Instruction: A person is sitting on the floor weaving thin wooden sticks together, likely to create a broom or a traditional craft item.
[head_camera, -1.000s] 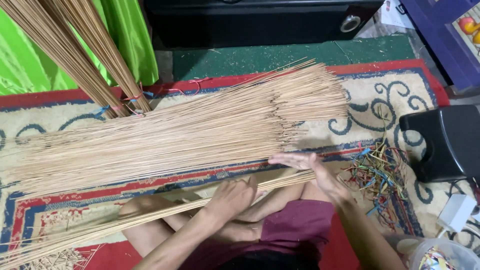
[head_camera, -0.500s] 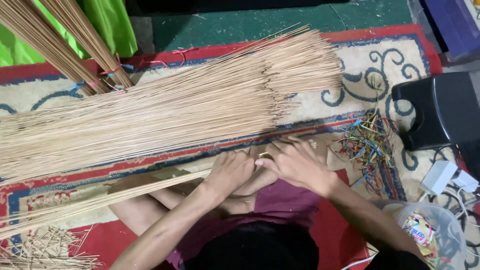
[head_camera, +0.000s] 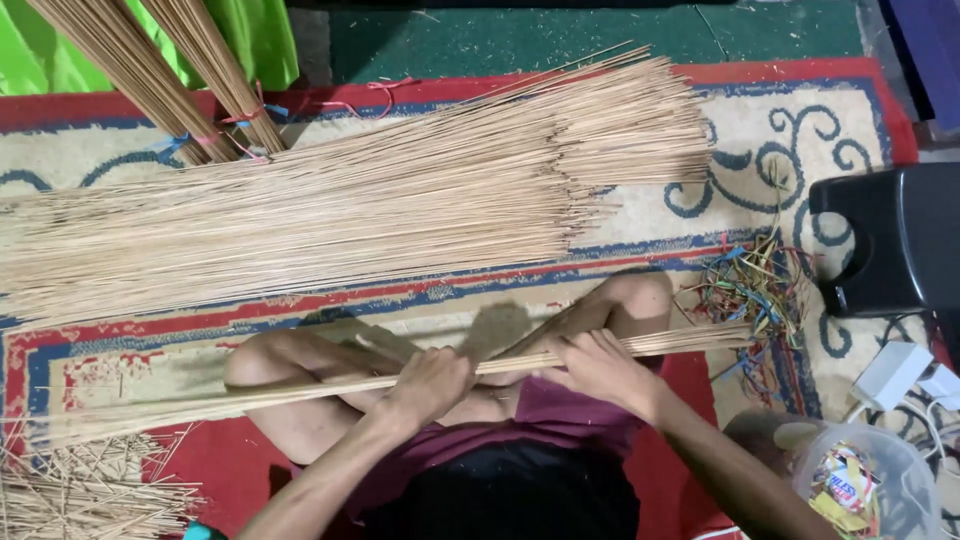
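Note:
I sit cross-legged on a patterned rug (head_camera: 800, 130). A thin bundle of long pale sticks (head_camera: 250, 398) lies across my lap, running left to right. My left hand (head_camera: 430, 382) is closed around the bundle near its middle. My right hand (head_camera: 600, 365) grips the same bundle a little further right, and the stick ends (head_camera: 700, 338) poke out past it. A large loose pile of the same sticks (head_camera: 350, 215) is spread on the rug in front of my knees.
Two tied stick bundles (head_camera: 180, 80) lean at the top left before a green cloth (head_camera: 40, 60). Short stick scraps (head_camera: 80, 490) lie bottom left. Coloured ties (head_camera: 755, 300), a black stool (head_camera: 895, 240), a white box (head_camera: 890, 372) and a plastic container (head_camera: 860, 480) sit right.
Both hands have closed on the thin bundle and lifted it across the lap. The view has tilted down and closer, showing the scraps at bottom left.

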